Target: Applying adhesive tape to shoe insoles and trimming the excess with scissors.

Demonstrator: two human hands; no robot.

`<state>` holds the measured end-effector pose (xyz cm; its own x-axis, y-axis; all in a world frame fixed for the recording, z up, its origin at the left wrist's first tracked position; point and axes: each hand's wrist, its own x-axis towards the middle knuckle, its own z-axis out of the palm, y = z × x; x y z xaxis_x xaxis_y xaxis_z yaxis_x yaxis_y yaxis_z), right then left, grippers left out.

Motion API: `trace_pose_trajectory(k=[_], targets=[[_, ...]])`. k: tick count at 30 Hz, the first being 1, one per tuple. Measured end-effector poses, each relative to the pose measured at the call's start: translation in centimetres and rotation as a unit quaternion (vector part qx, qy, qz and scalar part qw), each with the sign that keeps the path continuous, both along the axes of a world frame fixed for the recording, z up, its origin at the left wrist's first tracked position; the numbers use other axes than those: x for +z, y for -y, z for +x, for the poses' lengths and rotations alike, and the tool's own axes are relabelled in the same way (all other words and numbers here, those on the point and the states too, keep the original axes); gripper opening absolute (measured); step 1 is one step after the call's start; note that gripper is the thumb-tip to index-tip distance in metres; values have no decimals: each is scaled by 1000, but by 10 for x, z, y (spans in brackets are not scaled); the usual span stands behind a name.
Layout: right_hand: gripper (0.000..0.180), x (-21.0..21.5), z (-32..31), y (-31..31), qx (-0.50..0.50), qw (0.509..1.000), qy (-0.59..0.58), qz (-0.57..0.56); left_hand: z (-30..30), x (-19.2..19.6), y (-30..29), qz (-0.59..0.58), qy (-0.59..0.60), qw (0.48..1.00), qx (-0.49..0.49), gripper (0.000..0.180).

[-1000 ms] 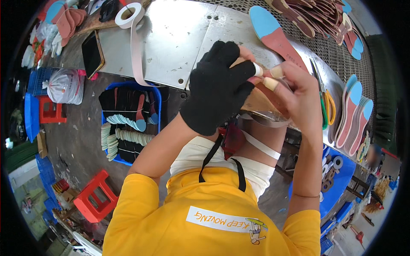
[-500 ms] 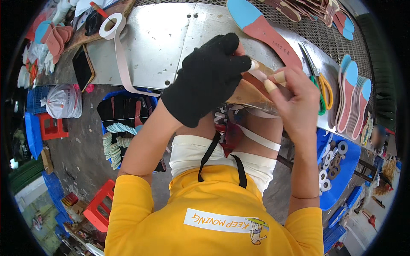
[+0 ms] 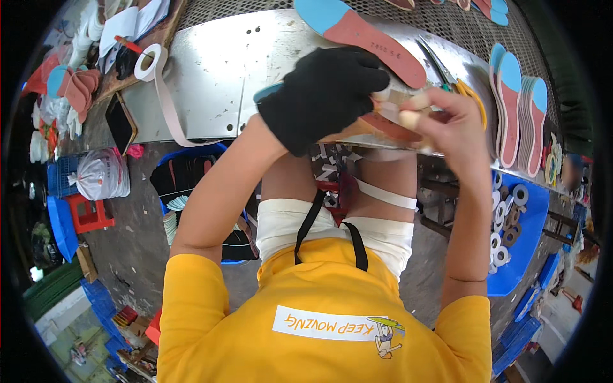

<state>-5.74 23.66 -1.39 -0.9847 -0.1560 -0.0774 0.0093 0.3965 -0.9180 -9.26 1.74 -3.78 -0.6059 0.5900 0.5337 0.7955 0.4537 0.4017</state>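
My left hand (image 3: 325,96), in a black glove with the fingertips bare, is closed round a reddish-brown insole (image 3: 391,129) held over the table's front edge. A bit of the insole's blue end sticks out beside the glove; much of the rest is hidden under it. My right hand (image 3: 452,127) wears pale finger covers on the thumb and forefinger. Those two fingers pinch a short pale strip of tape (image 3: 388,110) that runs from the left fingertips over the insole. Beyond my hands lies a blue and red insole (image 3: 367,39), flat on the metal tabletop (image 3: 211,70).
Scissors (image 3: 469,92) with yellow and green handles lie near my right hand. Stacked insoles (image 3: 530,124) stand farther right. A tape roll (image 3: 151,62) trails its tape at the left, near a phone (image 3: 121,122). A blue bin (image 3: 527,242) below right holds several tape rolls.
The table and its things appear shifted left and upward in the picture. My hands have moved slightly right, still on the insole and tape, and the insole's blue end now shows beside the glove.
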Motion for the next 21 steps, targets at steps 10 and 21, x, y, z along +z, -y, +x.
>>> trace_pose_trajectory(k=[10, 21], targets=[[11, -34, 19, -24, 17, 966, -245, 79, 11, -5, -15, -58, -39, 997, 33, 20], [23, 28, 23, -23, 99, 980, -92, 149, 36, 40, 5, -245, 91, 961, -95, 36]])
